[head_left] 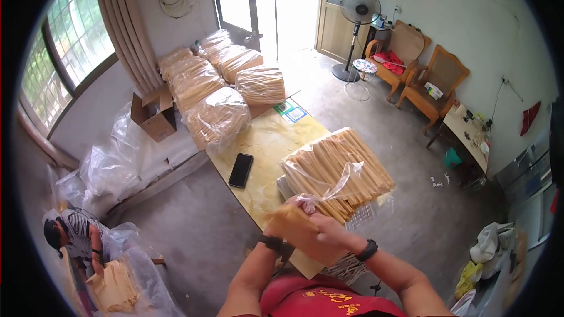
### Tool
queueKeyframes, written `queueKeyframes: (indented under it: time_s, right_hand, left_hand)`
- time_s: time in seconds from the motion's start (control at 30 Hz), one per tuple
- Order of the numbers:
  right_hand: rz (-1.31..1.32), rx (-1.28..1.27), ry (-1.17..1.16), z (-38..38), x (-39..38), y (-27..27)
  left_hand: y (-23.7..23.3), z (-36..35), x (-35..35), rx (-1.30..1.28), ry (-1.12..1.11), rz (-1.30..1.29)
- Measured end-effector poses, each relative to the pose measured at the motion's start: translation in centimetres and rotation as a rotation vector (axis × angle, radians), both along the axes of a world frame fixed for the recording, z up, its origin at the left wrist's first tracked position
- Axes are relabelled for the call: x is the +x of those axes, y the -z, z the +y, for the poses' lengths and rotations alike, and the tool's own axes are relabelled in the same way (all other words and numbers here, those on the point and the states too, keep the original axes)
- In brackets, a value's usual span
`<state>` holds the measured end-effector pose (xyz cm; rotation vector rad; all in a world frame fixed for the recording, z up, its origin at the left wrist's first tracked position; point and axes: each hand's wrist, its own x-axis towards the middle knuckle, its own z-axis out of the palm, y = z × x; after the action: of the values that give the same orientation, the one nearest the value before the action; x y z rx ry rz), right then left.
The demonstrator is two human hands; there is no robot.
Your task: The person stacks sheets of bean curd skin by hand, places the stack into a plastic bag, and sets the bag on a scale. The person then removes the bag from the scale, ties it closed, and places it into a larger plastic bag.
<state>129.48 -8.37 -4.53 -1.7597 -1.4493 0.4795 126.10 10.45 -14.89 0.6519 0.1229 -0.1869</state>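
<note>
Tan bundle (296, 224), clamped in left grip (279, 236) and right grip (331, 239), may snag the bag (338, 167) just ahead and spill.

Approx. 6 bagged bundles (217, 117) upper ctr, 1 open bundle (338, 167) ctr-right, 1 stack (296, 229) lower ctr, 1 phone (241, 169), 1 box (155, 118), 1 fan (359, 7), 2 chairs (437, 79).

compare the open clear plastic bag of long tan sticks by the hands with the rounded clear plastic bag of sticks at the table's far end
The open bag has its plastic peeled back, sticks bare; the rounded bag is wrapped shut. The open bag lies apart, flat; the rounded bag sits among a pile of like bags. Both hold tan sticks in clear plastic.
</note>
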Motion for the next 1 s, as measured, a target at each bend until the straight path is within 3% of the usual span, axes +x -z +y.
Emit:
queueKeyframes:
  time_s: [0.07, 0.17, 0.2, 0.27, 0.33, 0.4, 0.53, 0.67, 0.77, 0.83, 1.0]
  right_hand:
    - [0.084, -0.285, 0.139, -0.5, 1.3, -0.1]
    - [-0.111, -0.226, 0.239, -1.5, 0.8, 0.6]
    - [-0.211, -0.191, 0.296, -1.8, 0.5, 0.8]
    - [-0.32, -0.139, 0.308, -1.8, 0.5, 1.1]
    - [-0.37, -0.026, 0.363, -1.6, 0.3, 1.2]
    - [-0.407, -0.018, 0.369, -1.7, 0.0, 1.2]
    - [-0.469, -0.018, 0.432, -1.8, 0.2, 1.7]
    - [-0.466, -0.037, 0.5, -1.3, 0.2, 1.7]
    - [-0.328, -0.255, 0.578, -0.6, 0.0, 1.6]
    - [-0.447, -0.397, 0.54, 0.4, 0.6, 3.6]
    - [-0.271, -0.36, 0.388, 2.8, 2.5, 6.1]
  left_hand:
    - [1.3, -0.4, -1.7, 0.913, -0.347, -0.422]
    - [-4.4, -0.3, -3.4, 0.371, -0.367, 0.127]
    - [-4.4, -0.6, -3.9, 0.371, -0.369, 0.126]
    - [-3.3, -1.4, -5.4, 0.644, -0.559, 0.119]
    - [-3.8, -2.5, -5.1, 0.575, -0.603, 0.139]
    - [-6.3, -3.9, -5.0, 0.563, -0.869, 0.129]
    - [-7.8, -4.6, -5.3, 0.822, -0.99, 0.047]
    - [-7.6, -5.0, -6.3, 0.901, -0.986, 0.008]
    - [-9.0, -6.5, -7.1, 0.917, -0.892, -0.007]
    - [-9.1, -7.6, -7.0, 1.172, -0.783, -0.138]
    - [-9.0, -10.5, -6.3, 1.118, -0.761, -0.276]
